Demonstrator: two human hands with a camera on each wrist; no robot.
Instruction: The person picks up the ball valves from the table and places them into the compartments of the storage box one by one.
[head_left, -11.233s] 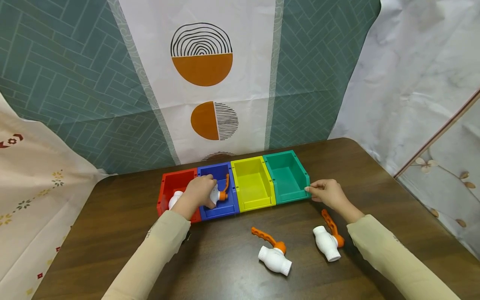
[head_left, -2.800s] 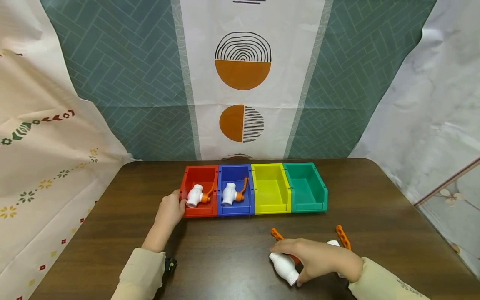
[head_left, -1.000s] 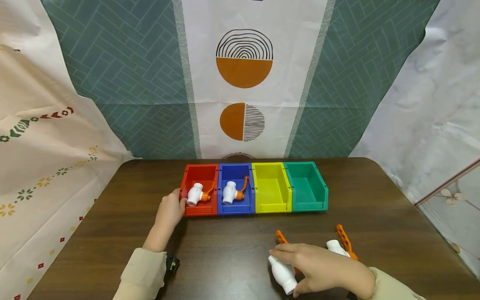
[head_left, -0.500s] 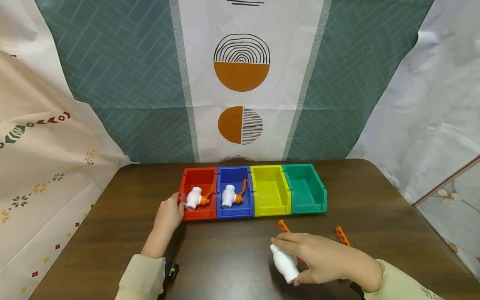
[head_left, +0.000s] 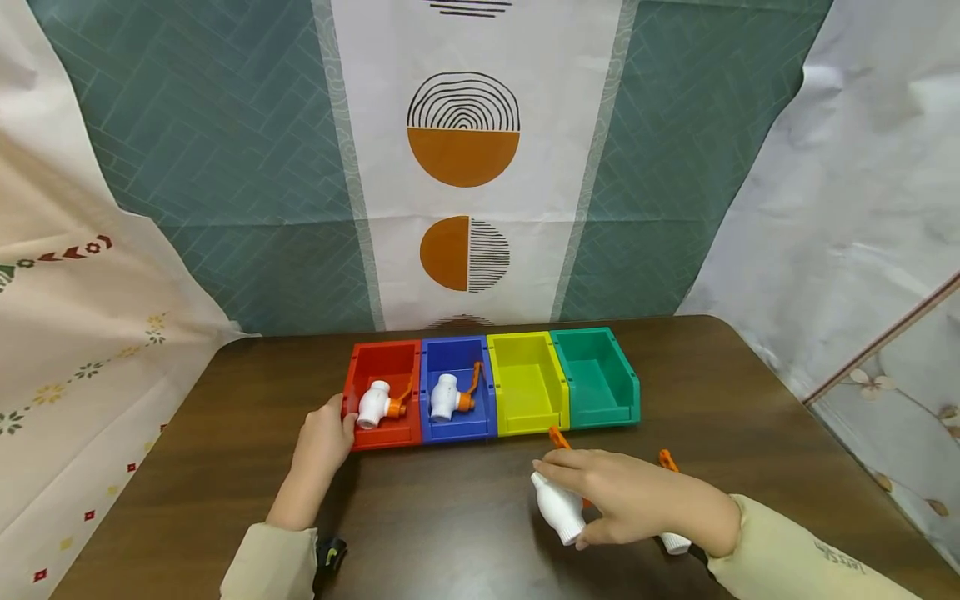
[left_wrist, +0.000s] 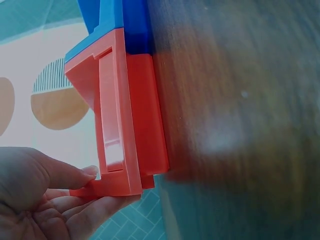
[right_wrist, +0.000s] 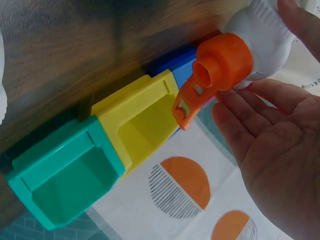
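Observation:
In the head view my left hand (head_left: pixel 322 442) is at the left side of the red bin (head_left: pixel 386 354). The left wrist view shows its thumb and fingers pinching that bin's side wall (left_wrist: pixel 107 189). My right hand (head_left: pixel 637 497) holds a white ball valve (head_left: pixel 558 508) by its two ends, thumb at the near end. Its orange handle (right_wrist: pixel 187 105) points toward the bins, and the valve appears raised off the table. One white valve (head_left: pixel 373 406) lies in the red bin, another valve (head_left: pixel 445 397) in the blue bin (head_left: pixel 457 431).
A yellow bin (head_left: pixel 525 343) and a green bin (head_left: pixel 633 400) continue the row, with nothing inside. Another valve, its orange handle tip (head_left: pixel 668 460) showing, lies mostly hidden behind my right forearm. Patterned cloth (head_left: pixel 465 292) hangs behind the brown table (head_left: pixel 427 517).
My left hand has gone from the blue bin to the red bin's side. My right hand left the green bin, took hold of a valve, and has lately moved it slightly toward the bins.

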